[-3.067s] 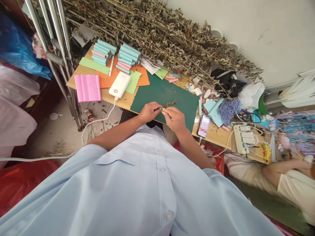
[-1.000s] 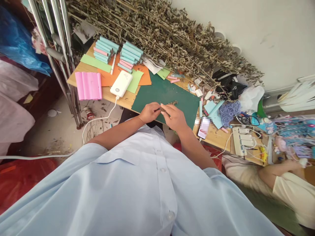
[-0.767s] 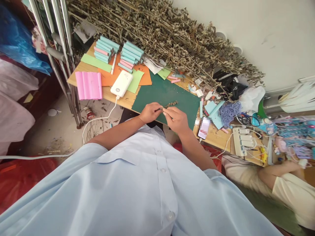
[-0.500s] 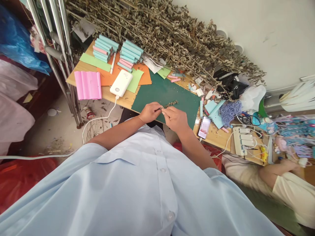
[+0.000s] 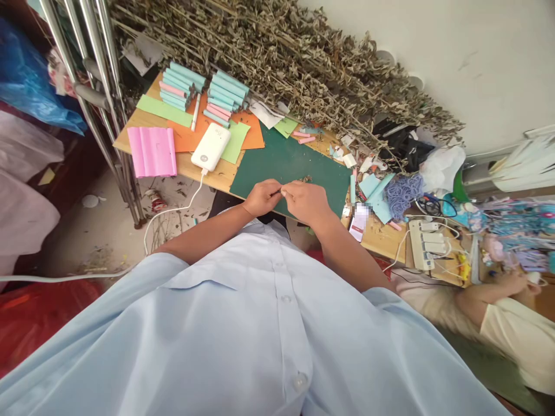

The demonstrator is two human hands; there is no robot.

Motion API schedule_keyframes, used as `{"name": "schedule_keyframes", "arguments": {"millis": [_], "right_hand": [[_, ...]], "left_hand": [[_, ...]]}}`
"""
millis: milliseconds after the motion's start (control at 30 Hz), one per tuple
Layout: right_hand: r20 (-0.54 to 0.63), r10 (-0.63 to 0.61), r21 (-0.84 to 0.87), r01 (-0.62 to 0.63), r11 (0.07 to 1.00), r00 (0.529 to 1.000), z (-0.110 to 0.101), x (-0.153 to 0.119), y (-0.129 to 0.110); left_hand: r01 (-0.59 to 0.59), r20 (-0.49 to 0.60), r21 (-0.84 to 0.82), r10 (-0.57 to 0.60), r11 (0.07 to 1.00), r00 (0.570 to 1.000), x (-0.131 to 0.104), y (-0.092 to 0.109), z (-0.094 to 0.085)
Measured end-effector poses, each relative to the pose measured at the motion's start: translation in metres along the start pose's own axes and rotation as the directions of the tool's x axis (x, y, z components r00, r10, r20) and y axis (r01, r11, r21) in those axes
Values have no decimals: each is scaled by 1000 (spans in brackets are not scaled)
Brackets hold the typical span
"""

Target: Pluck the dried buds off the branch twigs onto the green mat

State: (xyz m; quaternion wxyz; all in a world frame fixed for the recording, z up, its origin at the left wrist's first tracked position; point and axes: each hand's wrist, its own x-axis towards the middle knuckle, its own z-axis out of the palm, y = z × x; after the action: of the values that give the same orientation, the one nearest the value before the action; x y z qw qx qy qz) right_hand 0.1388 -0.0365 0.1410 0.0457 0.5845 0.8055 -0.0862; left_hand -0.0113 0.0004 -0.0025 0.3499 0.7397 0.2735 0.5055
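At the centre of the frame, the left hand [image 5: 261,199] and right hand [image 5: 307,202] are held with curled fingers, tips nearly meeting, over the lower edge of a green mat [image 5: 264,162]. What is pinched there is hidden and cannot be told. Just above the right hand, the tip of a dried sprig [image 5: 306,179] is seen; its rest is covered. Rolled tubes [image 5: 228,89] are stacked on the counter [image 5: 384,240] at upper left, above a white power bank [image 5: 211,147]. Dried stems [image 5: 277,58] are heaped across the top; a phone [image 5: 359,222] is placed right of centre.
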Motion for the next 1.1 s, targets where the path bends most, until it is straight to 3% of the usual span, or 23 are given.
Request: {"name": "schedule_keyframes", "arguments": {"millis": [167,433,700,1100], "right_hand": [[-56,-40,65,43,997,998,4,-3,7],[-299,-35,244,112,963,954,29,-12,17],[-280,-29,230,96,968,960,43,-10,18],[-162,-4,115,23,993,987,20,-8,9]], "left_hand": [[8,-14,7,-8,1000,1000,1,0,0],[49,-4,18,-49,999,999,2,1,-1],[45,19,-6,-45,999,999,1,1,-1],[41,-5,14,-41,999,999,0,0,0]]}}
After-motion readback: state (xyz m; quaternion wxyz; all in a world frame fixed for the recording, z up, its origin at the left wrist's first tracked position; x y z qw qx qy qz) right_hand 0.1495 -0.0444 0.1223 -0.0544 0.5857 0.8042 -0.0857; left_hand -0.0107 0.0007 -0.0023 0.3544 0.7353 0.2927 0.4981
